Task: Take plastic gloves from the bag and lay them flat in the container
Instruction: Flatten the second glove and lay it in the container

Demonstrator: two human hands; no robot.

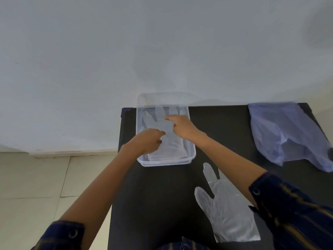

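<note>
A clear plastic container [142, 160] is seen standing at the far left part of a black worktop [158, 204], its far end reaching past the worktop's far edge. Translucent plastic gloves [167, 141] are stacked flat inside it, their finger parts pointing to the far end.

The left hand [146, 141] is lowered into the near left part of the container, its fingers [159, 133] curled and resting on the top glove. Whether the film is pinched or only pressed cannot be told. The right hand [182, 126] is held over the middle of the container from the right side, its fingers [169, 117] bent loosely with the tips laid on the same glove; a firm hold on the film cannot be made out there either.

A further glove [228, 208] is spread flat on the worktop at the near right, well apart from the container and partly passed over by the right forearm. A pale blue plastic bag [286, 134] is lying crumpled at the far right corner of the worktop. Dark striped sleeves [295, 210] are rolled up on both forearms. A pale wall and a tiled floor [32, 186] are seen to the left of the worktop.
</note>
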